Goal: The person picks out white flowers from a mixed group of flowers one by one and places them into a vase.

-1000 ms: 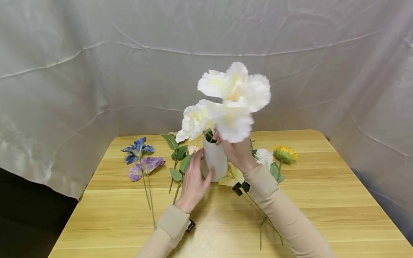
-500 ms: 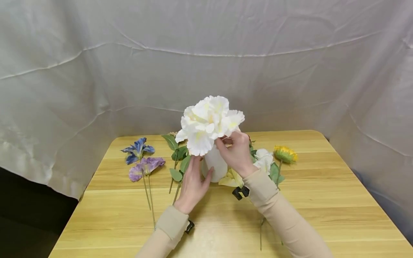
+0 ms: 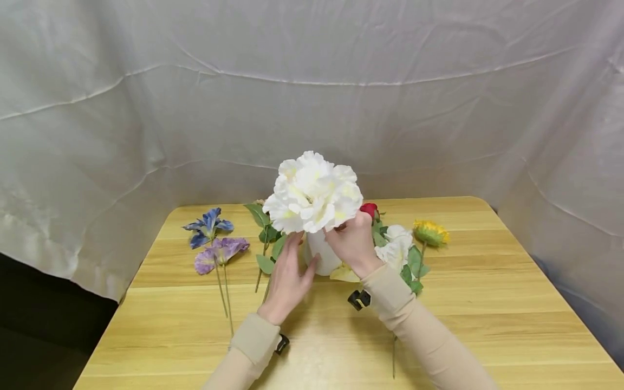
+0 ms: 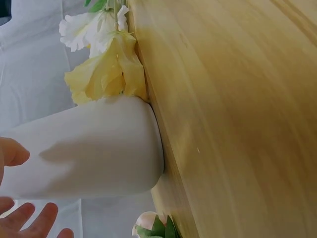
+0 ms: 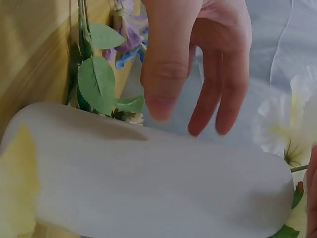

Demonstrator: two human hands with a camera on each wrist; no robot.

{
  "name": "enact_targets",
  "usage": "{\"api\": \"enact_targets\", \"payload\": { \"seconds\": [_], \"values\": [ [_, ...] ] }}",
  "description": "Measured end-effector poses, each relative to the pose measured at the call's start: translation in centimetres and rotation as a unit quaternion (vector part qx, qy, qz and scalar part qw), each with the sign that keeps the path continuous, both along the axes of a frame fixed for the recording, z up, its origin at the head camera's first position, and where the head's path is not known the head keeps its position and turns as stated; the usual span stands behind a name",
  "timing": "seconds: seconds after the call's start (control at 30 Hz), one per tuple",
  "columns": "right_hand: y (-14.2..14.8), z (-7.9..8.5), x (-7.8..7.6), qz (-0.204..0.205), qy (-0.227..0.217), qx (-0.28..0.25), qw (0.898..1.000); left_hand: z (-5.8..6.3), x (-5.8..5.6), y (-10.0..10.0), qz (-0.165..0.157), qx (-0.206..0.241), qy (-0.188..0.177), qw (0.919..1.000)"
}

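Note:
A white vase stands upright on the wooden table. Large white artificial flowers crowd over its mouth and hide it in the head view. My left hand is at the vase's left side, fingers and thumb spread fairly straight about the wall. In the right wrist view this left hand shows its thumb and fingers apart from each other beside the vase. Under the petals, my right hand has curled fingers and seems to pinch a white flower near the rim; its fingertips are partly covered.
Blue and purple flowers lie at the left. Green-leaved stems lie beside the vase. At the right are a red rose, white flowers and a sunflower. A yellow flower rests against the vase base.
The white flower in my right hand has come down and left into the vase, joining the other white blooms. The right hand lowered with it; the left hand stayed beside the vase.

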State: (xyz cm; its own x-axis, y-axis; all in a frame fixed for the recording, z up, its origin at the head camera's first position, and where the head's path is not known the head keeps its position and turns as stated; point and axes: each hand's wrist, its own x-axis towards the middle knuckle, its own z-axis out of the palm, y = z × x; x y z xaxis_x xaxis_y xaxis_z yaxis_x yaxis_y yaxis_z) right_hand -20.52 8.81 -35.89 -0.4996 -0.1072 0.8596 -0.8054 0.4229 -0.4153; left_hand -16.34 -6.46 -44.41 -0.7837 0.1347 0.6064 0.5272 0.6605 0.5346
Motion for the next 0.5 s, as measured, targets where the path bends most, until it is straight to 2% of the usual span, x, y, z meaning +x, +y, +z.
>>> {"api": "enact_targets", "payload": {
  "seconds": [0.13, 0.23, 0.37, 0.5],
  "values": [
    [-0.3, 1.2, 1.6, 0.018, -0.056, 0.002, 0.998, -0.1, 0.1, -0.4, -0.008, -0.015, 0.0, 0.9999],
    [-0.5, 2.0, 2.7, 0.033, -0.073, -0.002, 0.997, -0.2, 0.1, -0.7, -0.016, -0.019, 0.013, 0.9996],
    [-0.2, 1.2, 2.8, 0.061, -0.072, -0.018, 0.995, -0.3, 0.2, -1.2, -0.028, -0.03, 0.019, 0.999],
    [0.5, 0.5, 3.0, 0.082, -0.089, -0.036, 0.992, -0.4, 0.5, -1.7, -0.034, -0.049, 0.013, 0.9982]
  ]
}}
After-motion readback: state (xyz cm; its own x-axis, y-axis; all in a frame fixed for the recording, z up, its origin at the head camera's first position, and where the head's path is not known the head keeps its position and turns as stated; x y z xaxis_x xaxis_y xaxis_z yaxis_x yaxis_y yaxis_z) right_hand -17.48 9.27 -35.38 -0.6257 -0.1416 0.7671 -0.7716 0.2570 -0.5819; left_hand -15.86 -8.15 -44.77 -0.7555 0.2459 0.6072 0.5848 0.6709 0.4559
